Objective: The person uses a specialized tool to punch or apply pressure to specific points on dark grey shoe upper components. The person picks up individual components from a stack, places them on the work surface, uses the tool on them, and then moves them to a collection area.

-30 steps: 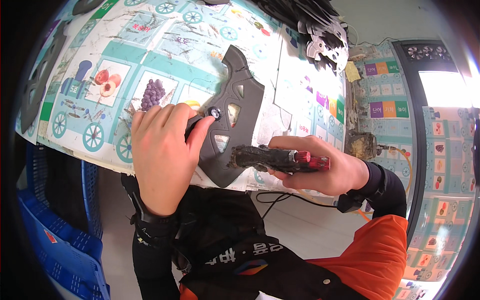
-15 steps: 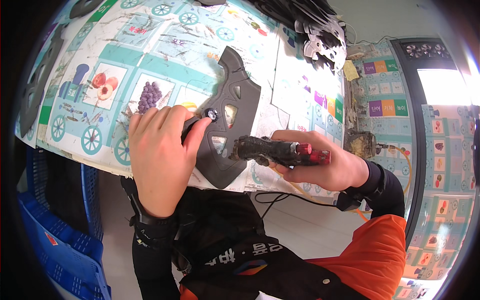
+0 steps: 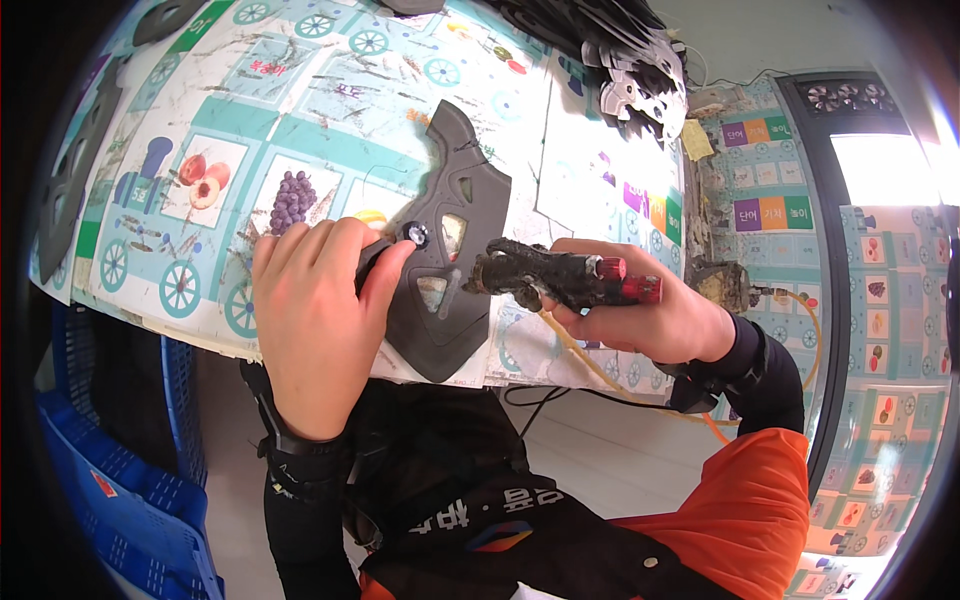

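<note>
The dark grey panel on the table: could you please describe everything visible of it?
The dark grey panel looks like matte moulded plastic, curved and irregular, with three openings along its middle. It lies over the printed table covering, its length running away from the person. The left hand holds it at the left edge, beside a small round dark piece with a shiny face. The black tool in the right hand reaches its right edge; contact cannot be told.
</note>
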{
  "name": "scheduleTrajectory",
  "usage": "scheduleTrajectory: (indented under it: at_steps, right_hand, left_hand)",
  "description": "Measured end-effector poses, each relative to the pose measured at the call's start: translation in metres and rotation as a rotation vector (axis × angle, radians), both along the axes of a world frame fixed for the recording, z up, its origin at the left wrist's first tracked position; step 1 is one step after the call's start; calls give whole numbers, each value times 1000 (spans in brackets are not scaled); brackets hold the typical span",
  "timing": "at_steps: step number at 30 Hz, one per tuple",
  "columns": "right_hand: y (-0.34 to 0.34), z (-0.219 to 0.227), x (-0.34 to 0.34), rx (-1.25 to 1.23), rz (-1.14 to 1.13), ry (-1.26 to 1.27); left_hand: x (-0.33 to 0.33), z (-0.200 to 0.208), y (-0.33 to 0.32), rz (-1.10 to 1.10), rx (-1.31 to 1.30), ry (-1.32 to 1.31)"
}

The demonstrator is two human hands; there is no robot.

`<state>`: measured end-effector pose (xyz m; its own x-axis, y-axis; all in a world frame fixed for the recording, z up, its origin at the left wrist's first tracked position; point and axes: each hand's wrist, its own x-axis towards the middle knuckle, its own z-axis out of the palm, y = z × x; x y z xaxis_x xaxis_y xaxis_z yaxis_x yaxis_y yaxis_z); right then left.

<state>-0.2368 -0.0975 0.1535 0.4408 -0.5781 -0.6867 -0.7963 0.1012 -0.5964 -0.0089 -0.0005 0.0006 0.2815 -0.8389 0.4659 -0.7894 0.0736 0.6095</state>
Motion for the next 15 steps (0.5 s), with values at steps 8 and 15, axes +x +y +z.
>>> scheduleTrajectory:
  at_steps: [8,15]
  right_hand:
    - [-8,1,1,17,-92,5]
    - [-7,2,4,-62,-126,-97]
  left_hand:
    - [1,1,1,-1,12,-9]
    - [0,-1,-2,-3,-24,-6]
